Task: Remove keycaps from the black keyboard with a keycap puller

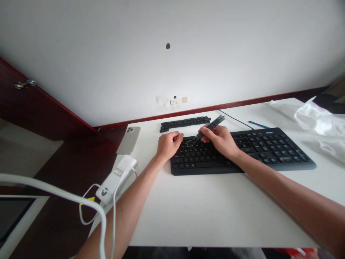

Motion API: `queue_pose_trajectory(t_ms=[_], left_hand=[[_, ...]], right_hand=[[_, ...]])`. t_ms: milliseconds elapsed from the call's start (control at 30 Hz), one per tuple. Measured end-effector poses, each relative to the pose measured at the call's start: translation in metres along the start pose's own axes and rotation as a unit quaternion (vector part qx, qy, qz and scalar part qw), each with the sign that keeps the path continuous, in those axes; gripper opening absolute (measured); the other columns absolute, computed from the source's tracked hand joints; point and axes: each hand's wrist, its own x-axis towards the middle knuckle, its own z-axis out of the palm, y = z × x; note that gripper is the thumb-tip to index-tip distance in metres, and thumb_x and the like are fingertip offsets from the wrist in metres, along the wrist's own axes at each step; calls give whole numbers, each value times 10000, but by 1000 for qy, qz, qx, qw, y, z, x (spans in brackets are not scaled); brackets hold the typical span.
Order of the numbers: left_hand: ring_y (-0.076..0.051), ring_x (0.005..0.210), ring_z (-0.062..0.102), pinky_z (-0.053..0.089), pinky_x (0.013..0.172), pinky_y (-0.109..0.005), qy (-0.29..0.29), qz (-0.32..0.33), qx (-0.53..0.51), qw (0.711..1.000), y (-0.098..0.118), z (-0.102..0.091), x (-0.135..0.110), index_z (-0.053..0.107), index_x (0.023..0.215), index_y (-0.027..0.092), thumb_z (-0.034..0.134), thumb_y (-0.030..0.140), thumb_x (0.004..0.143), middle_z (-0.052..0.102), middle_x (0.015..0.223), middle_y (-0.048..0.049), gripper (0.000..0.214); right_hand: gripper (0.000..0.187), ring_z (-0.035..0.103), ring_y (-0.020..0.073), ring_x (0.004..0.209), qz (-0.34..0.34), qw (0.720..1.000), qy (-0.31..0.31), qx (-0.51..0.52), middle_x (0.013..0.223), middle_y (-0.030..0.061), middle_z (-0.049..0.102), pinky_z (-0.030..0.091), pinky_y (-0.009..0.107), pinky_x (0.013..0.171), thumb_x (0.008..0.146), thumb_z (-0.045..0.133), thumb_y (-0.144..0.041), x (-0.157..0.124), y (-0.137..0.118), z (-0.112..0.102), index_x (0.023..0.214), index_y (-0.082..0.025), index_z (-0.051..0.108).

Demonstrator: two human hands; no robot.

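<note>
No wording can be read anywhere. Print is seen on the white label of the power bank (118,174) and a small mark on the keyboard (269,147), but both are too small to be made out.

Desk (205,216): white. Phone (128,140) lies face down at the left edge. White power adapter (116,175) with cable (88,205) overhangs the left edge, nearer the front. Row of loose black keycaps (185,124) along the back edge. Blue pen (258,125) towards the back. Clear plastic bag (318,122) at the back right corner.
</note>
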Motion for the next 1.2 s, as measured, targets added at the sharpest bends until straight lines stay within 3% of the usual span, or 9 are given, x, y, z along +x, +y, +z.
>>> queue_pose_trajectory(t_ms=[1200], left_hand=[[-149, 605, 551, 354, 648, -288, 0, 2, 0, 1000, -1, 1, 0, 676, 677, 202, 516, 423, 1019, 643, 624, -4, 437]], right_hand=[[504, 631, 175, 608, 0, 1000, -1, -1, 658, 60, 701, 526, 294, 590, 821, 772, -657, 0, 0, 0, 850, -158, 711]])
